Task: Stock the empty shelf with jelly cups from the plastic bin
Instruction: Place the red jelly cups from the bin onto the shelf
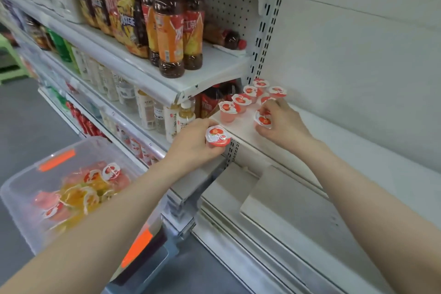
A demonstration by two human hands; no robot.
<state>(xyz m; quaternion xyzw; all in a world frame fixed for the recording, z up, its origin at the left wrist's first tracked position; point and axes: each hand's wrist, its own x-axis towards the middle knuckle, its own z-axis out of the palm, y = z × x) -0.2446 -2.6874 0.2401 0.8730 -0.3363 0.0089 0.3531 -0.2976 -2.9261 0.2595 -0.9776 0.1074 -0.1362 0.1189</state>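
Pinching a strawberry-lidded jelly cup [263, 120] between thumb and curled fingers, the right hand [284, 124] holds it tilted, lid towards the camera, low over the white shelf [241, 127] and just in front of the cups standing there. The left hand [193, 145] grips a second cup [218, 136] in the same way, fingers wrapped round its body. It is at the shelf's front left corner and apparently not yet over the board. Beyond the right hand's fingers stands a small cluster of placed cups [241, 100], lids up, in rough rows running back towards the rear wall; one is half hidden by the knuckles. To do this step well, the person would likely level the right cup first so its base meets the board flat, then set it just beside the nearest standing cup without knocking it. The fingers should open upward on release rather than drag sideways, since the cups look light and easily toppled. The left cup could then go into the bare space near the front edge, next to the frontmost cup [228, 107], keeping the row line. The bottles [186, 116] in the neighbouring bay are close to the left hand, so that wrist should come in from the front. Down to the left, the plastic bin [19, 212] holds many more cups [78, 196], red and yellow, so the job looks far from finished.
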